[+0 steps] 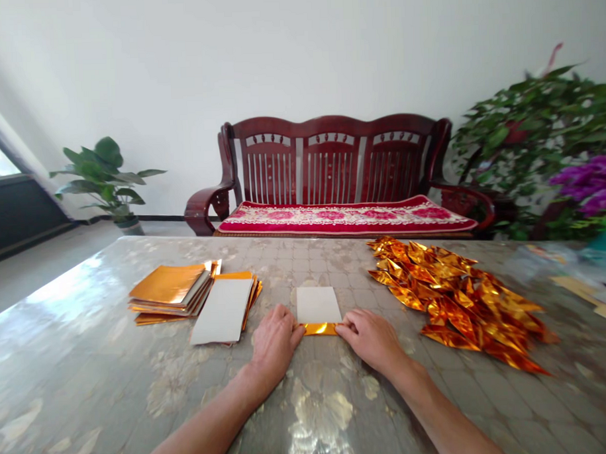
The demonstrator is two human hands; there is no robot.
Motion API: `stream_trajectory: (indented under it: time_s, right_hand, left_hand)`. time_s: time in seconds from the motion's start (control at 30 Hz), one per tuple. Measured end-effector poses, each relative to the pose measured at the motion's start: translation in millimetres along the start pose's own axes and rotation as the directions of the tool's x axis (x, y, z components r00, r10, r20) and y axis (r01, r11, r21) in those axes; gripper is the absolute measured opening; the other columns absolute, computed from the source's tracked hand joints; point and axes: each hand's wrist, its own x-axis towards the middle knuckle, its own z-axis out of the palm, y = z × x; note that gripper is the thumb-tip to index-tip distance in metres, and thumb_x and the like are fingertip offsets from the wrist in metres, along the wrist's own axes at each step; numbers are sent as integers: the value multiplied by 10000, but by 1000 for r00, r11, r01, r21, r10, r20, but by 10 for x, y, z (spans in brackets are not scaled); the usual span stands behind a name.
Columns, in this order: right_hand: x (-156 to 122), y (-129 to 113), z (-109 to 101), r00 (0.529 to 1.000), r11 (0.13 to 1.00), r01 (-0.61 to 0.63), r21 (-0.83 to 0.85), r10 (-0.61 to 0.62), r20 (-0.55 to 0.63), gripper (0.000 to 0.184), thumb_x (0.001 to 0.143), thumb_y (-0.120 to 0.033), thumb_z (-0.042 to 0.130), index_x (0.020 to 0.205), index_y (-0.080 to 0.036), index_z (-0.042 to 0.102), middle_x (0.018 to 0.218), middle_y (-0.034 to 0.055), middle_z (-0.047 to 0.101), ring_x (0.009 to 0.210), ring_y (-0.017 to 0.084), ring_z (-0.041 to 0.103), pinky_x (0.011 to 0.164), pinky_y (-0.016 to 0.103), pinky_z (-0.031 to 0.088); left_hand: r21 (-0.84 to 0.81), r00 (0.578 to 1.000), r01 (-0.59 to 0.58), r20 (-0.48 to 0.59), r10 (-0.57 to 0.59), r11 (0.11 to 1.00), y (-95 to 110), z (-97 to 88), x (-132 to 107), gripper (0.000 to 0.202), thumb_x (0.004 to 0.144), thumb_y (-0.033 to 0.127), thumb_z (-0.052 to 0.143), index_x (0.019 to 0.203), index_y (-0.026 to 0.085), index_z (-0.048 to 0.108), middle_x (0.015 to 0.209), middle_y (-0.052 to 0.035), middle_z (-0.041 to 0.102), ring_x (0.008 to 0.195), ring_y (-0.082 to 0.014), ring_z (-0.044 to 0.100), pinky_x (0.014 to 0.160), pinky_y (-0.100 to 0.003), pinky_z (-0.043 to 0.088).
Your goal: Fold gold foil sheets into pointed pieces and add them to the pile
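A small sheet of gold foil paper [318, 306] lies white side up on the table [309, 412], its near edge folded over so a gold strip shows. My left hand [273, 340] pinches the strip's left end with curled fingers. My right hand [371, 338] pinches its right end the same way. Both hands rest on the tabletop.
Two stacks of flat gold sheets [172, 292] [226, 309] lie to the left, one topped white side up. A heap of folded gold foil pieces [459, 301] lies to the right. Beyond the table stand a wooden bench [331, 179] and potted plants [107, 177] [543, 139].
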Motion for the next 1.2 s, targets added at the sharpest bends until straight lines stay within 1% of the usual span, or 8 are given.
stream_trajectory:
  time_s: [0.37, 0.5, 0.7, 0.87, 0.97, 1.07, 1.13, 1.2]
  right_hand:
    - [17, -40, 23, 999, 998, -45, -48, 43, -25, 228, 859, -332, 607, 661, -219, 601, 748, 2, 673, 723, 156, 573, 596, 277, 258]
    - [15, -51, 11, 998, 998, -51, -42, 50, -24, 229, 856, -329, 607, 652, -223, 602, 737, -3, 672, 716, 155, 577, 591, 279, 257]
    - [5, -53, 10, 997, 997, -66, -30, 65, -39, 233, 846, -339, 616, 643, -224, 597, 730, -11, 666, 701, 150, 568, 580, 278, 247]
    - [3, -53, 5, 997, 997, -72, -24, 71, -37, 221, 842, -339, 623, 654, -224, 599, 730, -12, 659, 703, 148, 570, 584, 276, 250]
    - [4, -58, -3, 997, 997, -73, -24, 72, -36, 217, 839, -342, 631, 659, -224, 602, 732, -10, 659, 709, 150, 571, 587, 276, 252]
    - [5, -61, -3, 997, 997, -76, -30, 75, -37, 225, 835, -363, 637, 663, -223, 601, 728, -10, 655, 712, 154, 567, 587, 277, 247]
    - [6, -62, 0, 996, 996, -78, -32, 77, -38, 229, 835, -377, 635, 671, -221, 600, 724, -12, 651, 712, 155, 565, 585, 277, 242]
    - [7, -66, 1, 996, 996, -84, -31, 83, -38, 226, 838, -379, 628, 681, -218, 600, 722, -15, 648, 708, 154, 563, 585, 277, 239]
  left_hand:
    - [-27, 1000, -15, 5, 15, 1000, -4, 27, 5, 180, 915, 283, 553, 773, 188, 609, 967, -51, 596, 916, -184, 588, 796, -277, 423]
    - [31, 1000, -21, -11, 22, 999, -3, 35, 6, 187, 917, 301, 547, 777, 194, 612, 963, -54, 599, 904, -195, 585, 787, -297, 413]
    - [123, 999, -20, -25, 23, 992, 20, 16, -6, 170, 912, 334, 559, 822, 203, 619, 986, -55, 606, 940, -225, 578, 785, -331, 390]
    - [77, 998, -5, -67, 10, 997, 35, 6, -28, 126, 893, 317, 591, 959, 211, 611, 1029, -53, 590, 986, -237, 563, 823, -346, 408]
    - [19, 992, -78, -96, 79, 997, 38, 13, -43, 195, 907, 260, 568, 1096, 236, 609, 1153, -64, 579, 1063, -241, 542, 892, -366, 426]
    - [9, 969, -227, -99, 227, 974, 31, 30, -53, 329, 927, 154, 497, 1209, 285, 603, 1326, -65, 537, 1153, -246, 512, 970, -395, 432]
    - [19, 935, -344, -84, 344, 939, 17, 46, -52, 407, 921, 96, 471, 1253, 296, 595, 1382, -61, 525, 1212, -249, 494, 1006, -409, 437]
    - [25, 887, -457, -57, 457, 889, 1, 61, -45, 421, 919, 72, 465, 1264, 275, 597, 1379, -60, 551, 1265, -249, 479, 1036, -418, 442]
